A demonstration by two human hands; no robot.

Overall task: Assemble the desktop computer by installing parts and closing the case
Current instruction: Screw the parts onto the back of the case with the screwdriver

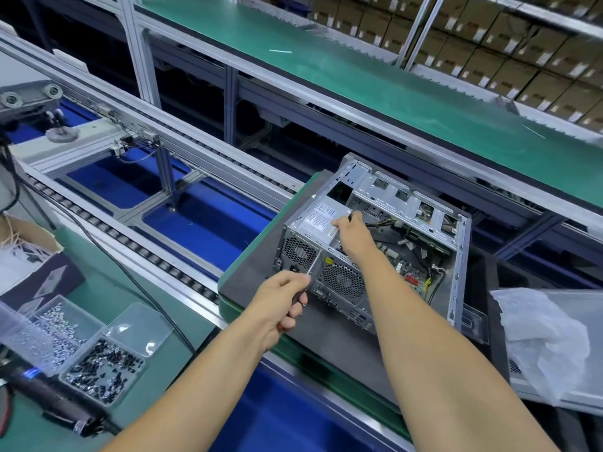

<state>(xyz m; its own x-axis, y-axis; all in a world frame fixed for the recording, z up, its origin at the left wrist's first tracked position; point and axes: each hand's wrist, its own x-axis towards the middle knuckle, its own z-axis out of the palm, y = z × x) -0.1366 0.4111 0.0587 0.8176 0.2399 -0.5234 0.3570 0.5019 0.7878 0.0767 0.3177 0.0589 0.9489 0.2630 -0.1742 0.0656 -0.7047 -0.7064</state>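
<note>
Both my forearms reach forward from the bottom edge. Left to right: screw trays sit on the green bench; my left hand grips a screwdriver, tip at the rear panel of the open computer case; my right hand rests on the power supply, fingers curled. The case lies on a dark mat.

The open side of the computer case faced up, giving entry from above, though cables and the right hand crowded its middle. At its 7 o'clock the left hand and a screwdriver blocked the rear panel. A white plastic bag lay at 4 o'clock. Screw trays sat well apart at 8 o'clock on the desk.
</note>
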